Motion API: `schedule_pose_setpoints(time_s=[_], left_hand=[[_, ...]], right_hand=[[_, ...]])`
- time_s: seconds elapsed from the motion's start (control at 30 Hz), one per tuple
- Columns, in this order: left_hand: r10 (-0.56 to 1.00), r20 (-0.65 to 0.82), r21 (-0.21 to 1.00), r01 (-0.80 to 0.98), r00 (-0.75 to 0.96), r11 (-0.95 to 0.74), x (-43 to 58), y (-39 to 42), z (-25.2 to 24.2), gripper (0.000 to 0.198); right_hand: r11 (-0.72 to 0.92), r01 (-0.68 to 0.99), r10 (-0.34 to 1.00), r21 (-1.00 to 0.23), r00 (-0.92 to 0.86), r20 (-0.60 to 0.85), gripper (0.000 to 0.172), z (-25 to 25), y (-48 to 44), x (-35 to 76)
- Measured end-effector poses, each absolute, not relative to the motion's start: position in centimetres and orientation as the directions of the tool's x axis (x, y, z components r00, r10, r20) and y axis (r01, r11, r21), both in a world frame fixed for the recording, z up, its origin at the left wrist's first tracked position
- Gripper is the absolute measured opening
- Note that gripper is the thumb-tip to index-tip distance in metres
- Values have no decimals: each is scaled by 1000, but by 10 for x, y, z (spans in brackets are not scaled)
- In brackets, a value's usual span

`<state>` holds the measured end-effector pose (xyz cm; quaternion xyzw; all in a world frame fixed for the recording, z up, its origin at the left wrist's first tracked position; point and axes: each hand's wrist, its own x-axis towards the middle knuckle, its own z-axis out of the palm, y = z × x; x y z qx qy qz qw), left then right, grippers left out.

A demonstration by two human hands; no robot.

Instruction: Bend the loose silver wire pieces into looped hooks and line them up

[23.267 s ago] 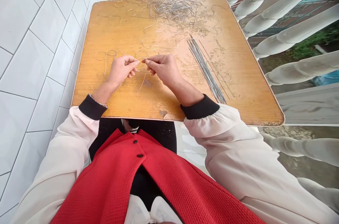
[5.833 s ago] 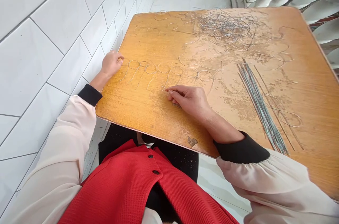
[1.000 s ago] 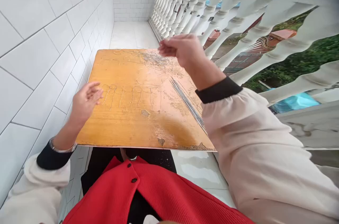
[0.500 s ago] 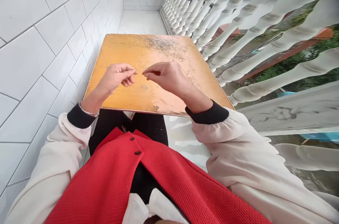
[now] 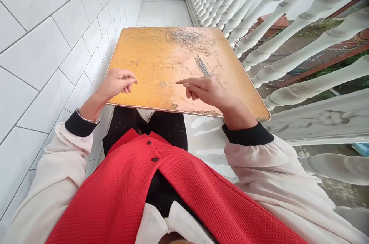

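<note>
Over the left side of a yellow and pink board point(image 5: 138, 94), my left hand point(image 5: 118, 81) is closed, thumb and forefinger pinched together. Anything between those tips is too thin to make out. My right hand point(image 5: 206, 90) hovers over the pink side, its forefinger stretched leftward, thumb pressed against it and the other fingers curled. What it grips, if anything, cannot be made out. Just behind it lies a bundle of straight grey wire-like strands point(image 5: 202, 66). Between and beyond the hands, several thin bent strands point(image 5: 154, 68) form a row, with a small cluster of short bits point(image 5: 163, 83) nearby.
A tangled heap of thin grey strands point(image 5: 187, 37) lies at the board's far edge. White tiled wall point(image 5: 34, 52) runs along the left, and a white baluster railing point(image 5: 276, 36) along the right. The board sits above my black-clad lap point(image 5: 170, 125).
My hands have moved apart, the left toward the left and the right toward the right. My right forefinger has straightened. The grey bundle and bent strands now show, and the view has shifted slightly.
</note>
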<state>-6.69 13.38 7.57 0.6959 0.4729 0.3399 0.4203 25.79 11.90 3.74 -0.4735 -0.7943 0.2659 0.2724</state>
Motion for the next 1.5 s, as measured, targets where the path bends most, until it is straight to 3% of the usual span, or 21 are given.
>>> schedule_pose_setpoints(time_s=[0.1, 0.2, 0.33, 0.43, 0.53, 0.63, 0.83, 1.0, 1.27, 1.5], left_hand=[[882, -120, 874, 469, 456, -124, -70, 125, 67, 12], [883, -157, 860, 501, 443, -99, -70, 114, 60, 12], [936, -99, 859, 504, 339, -92, -65, 102, 56, 14], [938, -95, 848, 520, 332, -99, -59, 98, 54, 15], [918, -95, 845, 519, 385, -130, -55, 96, 53, 15], [902, -91, 848, 507, 423, -152, -55, 96, 53, 14], [891, -113, 834, 529, 439, -154, -63, 99, 54, 15], [871, -106, 799, 562, 479, -212, -67, 102, 53, 16], [893, -23, 786, 560, 450, -263, -69, 106, 53, 17], [917, -86, 790, 588, 388, -175, -74, 105, 60, 13]], right_hand=[[307, 568, 913, -763, -403, 67, 44, 24, 122, 266], [307, 629, 891, -715, -454, -17, 42, 12, 118, 269], [554, 679, 816, -481, -557, 155, 56, 12, 96, 249], [606, 735, 792, -306, -521, 318, 61, 16, 80, 215], [621, 743, 776, -248, -537, 331, 49, 15, 79, 185], [611, 754, 790, -242, -558, 255, 43, 12, 86, 173], [602, 730, 795, -325, -588, 152, 51, 12, 90, 184], [571, 689, 805, -446, -575, 143, 47, 11, 89, 184], [297, 510, 928, -808, -353, 118, 42, -7, 90, 168], [373, 588, 905, -718, -401, 142, 35, 7, 89, 184]])
